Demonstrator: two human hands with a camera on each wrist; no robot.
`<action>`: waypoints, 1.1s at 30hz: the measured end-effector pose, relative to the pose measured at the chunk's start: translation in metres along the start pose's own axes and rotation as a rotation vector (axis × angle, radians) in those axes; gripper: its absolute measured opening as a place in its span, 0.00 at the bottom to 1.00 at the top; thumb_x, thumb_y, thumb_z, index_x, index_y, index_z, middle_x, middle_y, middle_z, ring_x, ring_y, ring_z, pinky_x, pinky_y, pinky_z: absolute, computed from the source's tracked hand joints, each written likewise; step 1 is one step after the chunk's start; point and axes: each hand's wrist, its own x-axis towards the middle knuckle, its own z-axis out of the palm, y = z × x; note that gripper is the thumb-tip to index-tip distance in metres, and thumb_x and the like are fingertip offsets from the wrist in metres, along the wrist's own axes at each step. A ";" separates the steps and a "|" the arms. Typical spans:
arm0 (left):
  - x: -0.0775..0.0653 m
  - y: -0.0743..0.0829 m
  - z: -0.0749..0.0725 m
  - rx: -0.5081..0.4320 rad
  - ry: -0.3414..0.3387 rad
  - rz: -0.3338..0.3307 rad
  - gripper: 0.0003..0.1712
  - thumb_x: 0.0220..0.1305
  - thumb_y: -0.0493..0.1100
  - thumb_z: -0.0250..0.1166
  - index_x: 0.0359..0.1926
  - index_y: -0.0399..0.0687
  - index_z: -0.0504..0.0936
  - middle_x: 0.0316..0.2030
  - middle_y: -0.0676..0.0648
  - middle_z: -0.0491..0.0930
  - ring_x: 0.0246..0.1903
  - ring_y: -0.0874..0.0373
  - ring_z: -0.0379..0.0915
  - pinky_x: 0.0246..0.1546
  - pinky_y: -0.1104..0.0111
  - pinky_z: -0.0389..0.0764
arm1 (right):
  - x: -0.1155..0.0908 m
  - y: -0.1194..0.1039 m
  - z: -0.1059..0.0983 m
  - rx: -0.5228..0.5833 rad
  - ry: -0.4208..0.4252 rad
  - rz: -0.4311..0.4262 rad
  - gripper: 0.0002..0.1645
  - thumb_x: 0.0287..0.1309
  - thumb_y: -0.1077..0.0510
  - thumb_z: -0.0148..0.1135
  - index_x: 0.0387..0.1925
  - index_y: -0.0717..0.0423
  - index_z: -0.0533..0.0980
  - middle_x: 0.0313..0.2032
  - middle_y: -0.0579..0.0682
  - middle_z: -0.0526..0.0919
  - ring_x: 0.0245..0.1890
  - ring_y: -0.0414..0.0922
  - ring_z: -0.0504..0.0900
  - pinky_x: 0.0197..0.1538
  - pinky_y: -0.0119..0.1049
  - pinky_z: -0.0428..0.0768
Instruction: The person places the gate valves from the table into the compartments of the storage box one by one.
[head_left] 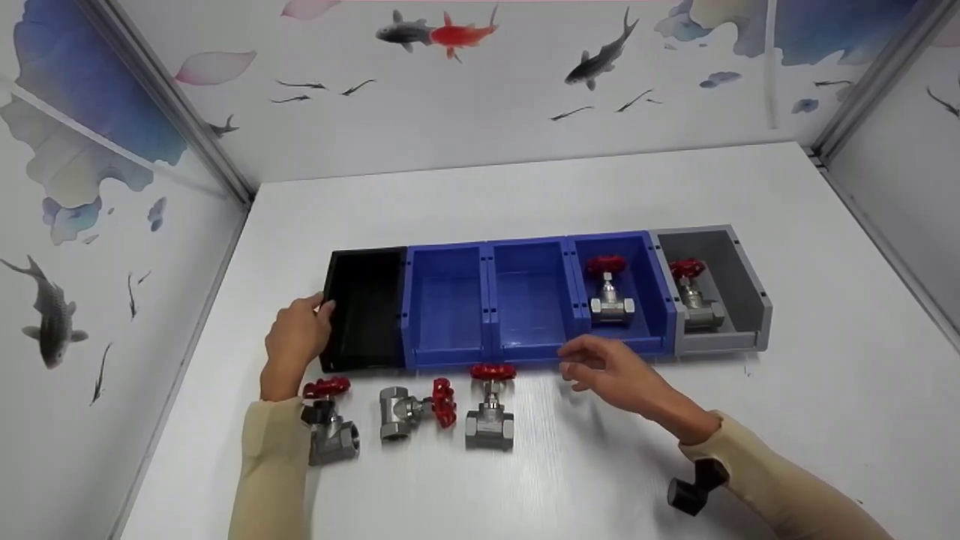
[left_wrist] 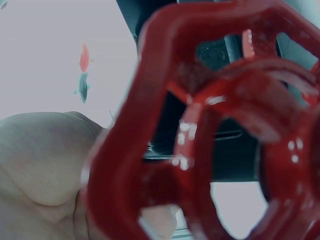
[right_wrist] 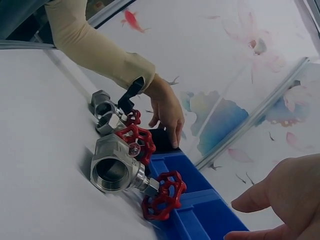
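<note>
Risk, prob.: L hand (head_left: 295, 337) pinching black bin (head_left: 365, 319) by L rim could drag row; bin fronts might knock rightmost loose valve (head_left: 490, 429); R hand (head_left: 611, 375) empty, thumb & fingers apart, nr front R corner of middle blue bin (head_left: 531, 300); valve: silver body, hex ends, red handwheel (head_left: 493, 372) at that bin's front L corner; on table (head_left: 555, 487), nearer L edge.

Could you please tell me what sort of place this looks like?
Probably an enclosed workstation or small booth, judging by the white tabletop with decorated panels on three sides, the row of bins, and the metal valves with red handwheels.
</note>
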 end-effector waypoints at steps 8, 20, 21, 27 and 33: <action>0.000 -0.001 0.000 -0.001 -0.003 -0.003 0.29 0.79 0.50 0.46 0.71 0.40 0.66 0.64 0.29 0.69 0.54 0.34 0.76 0.44 0.45 0.78 | 0.003 0.004 0.016 0.060 -0.079 0.007 0.19 0.67 0.64 0.57 0.54 0.73 0.72 0.45 0.67 0.81 0.45 0.59 0.83 0.46 0.47 0.84; 0.000 -0.001 -0.001 0.011 -0.011 -0.015 0.29 0.79 0.51 0.46 0.72 0.41 0.65 0.64 0.29 0.70 0.50 0.35 0.78 0.41 0.47 0.79 | 0.007 0.006 0.031 0.136 -0.148 0.050 0.24 0.66 0.61 0.59 0.59 0.73 0.70 0.49 0.65 0.81 0.47 0.57 0.83 0.52 0.47 0.82; 0.000 0.000 -0.001 0.011 -0.011 -0.016 0.29 0.79 0.51 0.46 0.72 0.41 0.65 0.63 0.29 0.70 0.50 0.35 0.78 0.41 0.47 0.79 | 0.008 0.007 0.031 0.151 -0.157 0.057 0.25 0.67 0.61 0.59 0.59 0.73 0.70 0.50 0.65 0.81 0.48 0.57 0.83 0.53 0.47 0.82; 0.001 0.000 -0.001 0.007 -0.012 -0.017 0.29 0.79 0.51 0.46 0.72 0.41 0.65 0.64 0.29 0.70 0.51 0.35 0.77 0.42 0.46 0.78 | 0.013 0.010 0.033 0.268 -0.199 0.101 0.28 0.68 0.60 0.59 0.61 0.75 0.67 0.53 0.68 0.80 0.53 0.59 0.81 0.58 0.47 0.78; 0.001 -0.001 -0.001 0.003 -0.008 -0.013 0.29 0.79 0.51 0.46 0.72 0.41 0.65 0.65 0.29 0.69 0.52 0.35 0.77 0.43 0.46 0.78 | 0.018 0.013 0.037 0.370 -0.242 0.147 0.30 0.67 0.59 0.59 0.63 0.75 0.66 0.55 0.67 0.79 0.56 0.58 0.80 0.61 0.46 0.76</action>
